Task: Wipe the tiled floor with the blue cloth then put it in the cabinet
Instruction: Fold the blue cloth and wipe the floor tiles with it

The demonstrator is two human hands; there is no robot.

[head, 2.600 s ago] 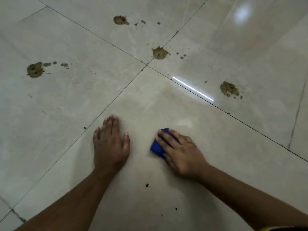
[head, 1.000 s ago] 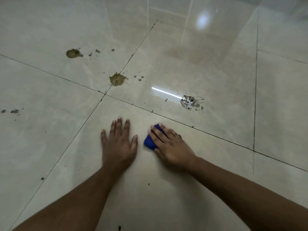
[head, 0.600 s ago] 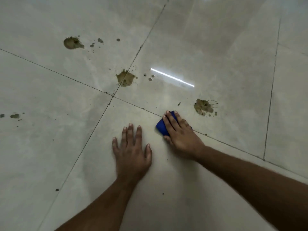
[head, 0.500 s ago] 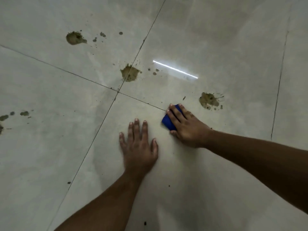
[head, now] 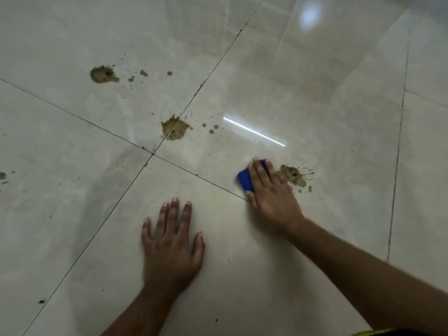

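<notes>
My right hand (head: 271, 192) presses a folded blue cloth (head: 245, 179) flat against the pale glossy tiled floor (head: 339, 117); most of the cloth is hidden under the fingers. A brown mud splat (head: 294, 175) lies just right of my fingertips, almost touching them. My left hand (head: 171, 241) rests palm down on the tile nearer to me, fingers spread, holding nothing. No cabinet is in view.
Another brown splat (head: 175, 127) sits on the grout line near the tile corner, and a further one (head: 103, 74) lies farther left with small droplets beside it. Tiny specks (head: 2, 175) mark the left edge. A bright light streak (head: 253, 131) reflects off the floor.
My right hand has slid the blue cloth forward and to the right across the grout line, up beside the right-hand splat. My left hand stays planted on the tile.
</notes>
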